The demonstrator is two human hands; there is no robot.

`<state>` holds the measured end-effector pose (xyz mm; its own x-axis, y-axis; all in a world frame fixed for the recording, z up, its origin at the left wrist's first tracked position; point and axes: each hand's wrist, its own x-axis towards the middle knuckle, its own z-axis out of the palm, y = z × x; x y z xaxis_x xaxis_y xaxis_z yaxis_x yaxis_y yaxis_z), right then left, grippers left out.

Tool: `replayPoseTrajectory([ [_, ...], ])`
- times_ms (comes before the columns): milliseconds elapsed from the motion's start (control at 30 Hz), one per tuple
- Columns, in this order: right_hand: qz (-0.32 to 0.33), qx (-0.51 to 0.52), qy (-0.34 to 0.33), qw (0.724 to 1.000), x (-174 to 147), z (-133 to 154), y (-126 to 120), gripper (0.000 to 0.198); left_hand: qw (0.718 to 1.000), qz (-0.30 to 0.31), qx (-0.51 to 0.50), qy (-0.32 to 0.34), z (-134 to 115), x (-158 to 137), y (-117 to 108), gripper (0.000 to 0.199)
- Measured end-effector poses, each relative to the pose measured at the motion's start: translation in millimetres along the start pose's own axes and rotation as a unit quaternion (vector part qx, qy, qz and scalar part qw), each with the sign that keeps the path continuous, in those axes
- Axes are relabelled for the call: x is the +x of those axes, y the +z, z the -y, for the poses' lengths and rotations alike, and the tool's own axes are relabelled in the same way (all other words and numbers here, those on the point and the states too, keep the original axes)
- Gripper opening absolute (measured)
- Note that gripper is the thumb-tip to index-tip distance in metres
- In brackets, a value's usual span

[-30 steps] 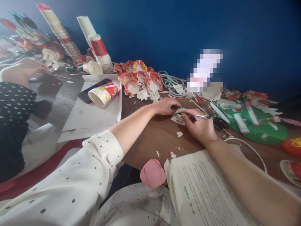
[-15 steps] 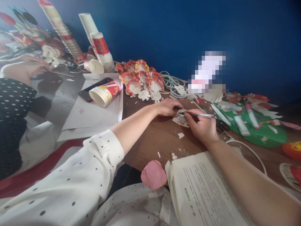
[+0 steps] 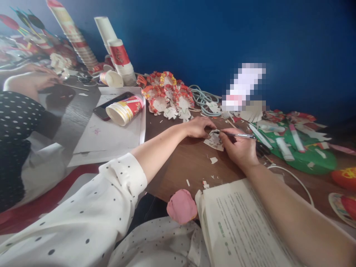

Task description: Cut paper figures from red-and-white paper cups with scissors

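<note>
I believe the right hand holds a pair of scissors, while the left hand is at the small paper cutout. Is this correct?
The tool is wrong: in the head view, the right hand holds a pen, while the left hand is at the small paper cutout.

Craft workspace indicated: bench [image 3: 180, 172] is littered with scraps [image 3: 214, 160], markers [image 3: 297, 138] are strewn, cups [image 3: 121, 59] are stacked by wall [image 3: 178, 37].
</note>
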<state>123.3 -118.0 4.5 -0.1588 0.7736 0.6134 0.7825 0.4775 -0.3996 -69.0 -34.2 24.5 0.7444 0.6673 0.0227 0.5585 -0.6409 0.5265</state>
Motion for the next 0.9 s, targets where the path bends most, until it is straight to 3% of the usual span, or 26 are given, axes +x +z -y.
replayPoseTrajectory([
  [900,-0.010,-0.041,0.016,0.999,0.2,-1.8,-2.7,0.022,1.000,0.010,-0.001,0.001,0.6,-0.8,-0.8,0.051],
])
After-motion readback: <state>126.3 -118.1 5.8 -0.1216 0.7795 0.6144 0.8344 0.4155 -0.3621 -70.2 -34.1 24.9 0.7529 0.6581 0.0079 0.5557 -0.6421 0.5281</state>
